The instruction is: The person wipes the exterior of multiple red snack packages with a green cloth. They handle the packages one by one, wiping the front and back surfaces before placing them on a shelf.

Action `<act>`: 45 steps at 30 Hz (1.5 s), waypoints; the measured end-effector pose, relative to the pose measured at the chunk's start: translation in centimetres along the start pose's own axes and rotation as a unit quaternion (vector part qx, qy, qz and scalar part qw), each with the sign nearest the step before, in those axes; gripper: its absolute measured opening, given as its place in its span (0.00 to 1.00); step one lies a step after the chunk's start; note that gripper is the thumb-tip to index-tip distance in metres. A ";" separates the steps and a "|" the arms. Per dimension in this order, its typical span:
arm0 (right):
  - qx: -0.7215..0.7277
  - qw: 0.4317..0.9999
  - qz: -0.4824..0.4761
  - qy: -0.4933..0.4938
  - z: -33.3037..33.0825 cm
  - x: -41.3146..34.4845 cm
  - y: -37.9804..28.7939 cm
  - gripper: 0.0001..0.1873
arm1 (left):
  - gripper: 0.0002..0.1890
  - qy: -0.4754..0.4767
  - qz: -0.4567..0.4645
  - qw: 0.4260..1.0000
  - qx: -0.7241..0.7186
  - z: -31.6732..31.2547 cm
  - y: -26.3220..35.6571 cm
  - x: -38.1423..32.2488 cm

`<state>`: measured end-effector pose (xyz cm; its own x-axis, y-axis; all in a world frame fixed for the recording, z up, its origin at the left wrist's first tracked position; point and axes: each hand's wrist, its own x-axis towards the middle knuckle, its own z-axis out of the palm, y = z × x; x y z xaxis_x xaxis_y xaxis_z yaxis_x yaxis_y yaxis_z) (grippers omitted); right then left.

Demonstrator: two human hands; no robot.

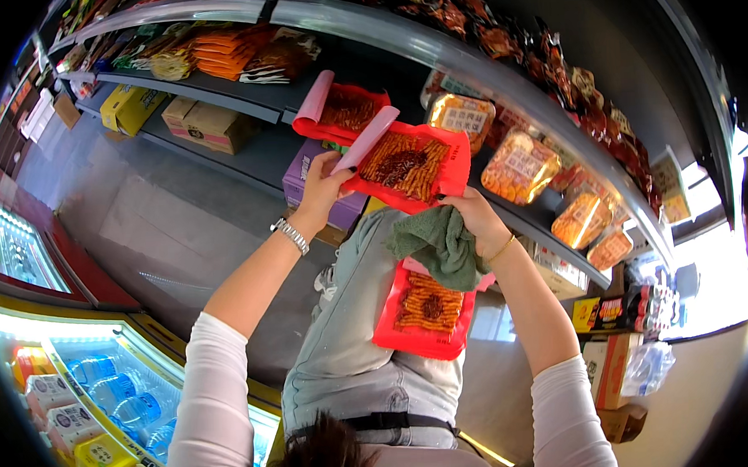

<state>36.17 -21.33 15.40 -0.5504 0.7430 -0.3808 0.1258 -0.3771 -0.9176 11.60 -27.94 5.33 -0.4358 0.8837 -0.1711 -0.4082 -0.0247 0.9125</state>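
Both hands hold a red snack packet (402, 163) in front of the shelf, its clear window showing brown strips in dark sauce. My left hand (323, 190) grips its left end beside a curled pale flap. At the lower right corner, my right hand (470, 213) pinches the packet and also holds a crumpled green cloth (440, 243), which hangs down. A second red packet (424, 312) lies on my thigh, partly covered by the cloth. Just beyond the held packet, another red packet (350, 109) rests at the shelf, its flap curled too.
Boxed ready meals (521, 167) stand on the shelf to the right. Orange packets (228, 52) lie on the left shelf, above a cardboard box (209, 123). A purple carton (309, 174) is below the held packet. A lit display cooler (114, 382) with bottles is at lower left.
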 end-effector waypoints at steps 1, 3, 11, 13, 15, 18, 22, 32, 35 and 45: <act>0.013 1.000 -0.004 -0.003 -0.3 1.1 -0.3 0.09 | 0.23 -0.012 0.032 0.999 0.021 0.1 0.1 1.3; 0.038 0.999 -0.010 -0.016 -0.8 3.8 -0.5 0.08 | 0.28 -0.013 0.061 0.998 0.019 -0.1 0.4 3.5; 0.012 0.998 0.062 -0.027 -0.4 13.1 -1.0 0.07 | 0.13 0.226 0.339 0.801 0.439 -2.1 0.4 9.1; 0.008 0.997 0.069 -0.016 0.8 13.5 -1.2 0.07 | 0.11 0.246 0.376 0.757 0.475 -3.2 0.3 9.3; 0.036 0.996 0.066 -0.038 0.0 15.4 -0.6 0.09 | 0.11 0.249 0.395 0.736 0.490 -3.7 0.0 9.0; 0.082 0.994 0.069 -0.027 -0.7 17.2 0.1 0.12 | 0.11 0.287 0.404 0.733 0.466 -3.5 0.8 9.4; 0.073 0.995 0.070 -0.006 -0.3 18.7 0.2 0.13 | 0.13 0.330 0.393 0.719 0.468 -4.4 0.3 9.7; -0.089 0.992 0.086 0.017 1.7 19.8 -1.1 0.07 | 0.29 0.156 0.337 0.826 0.424 -5.6 -0.1 11.8; -0.112 0.990 0.083 0.020 3.1 19.4 -2.0 0.07 | 0.42 0.134 0.324 0.871 0.345 -6.5 0.3 12.7; -0.151 0.981 0.105 -0.067 2.0 20.9 -2.7 0.10 | 0.54 0.135 0.239 0.857 0.436 -6.9 2.9 13.7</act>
<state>22.70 -5.86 10.17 -0.5868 0.5805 -0.5645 0.4747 -0.3182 -0.8206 -1.08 -19.08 3.04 -0.6038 0.7266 0.3278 0.5727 0.1095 0.8124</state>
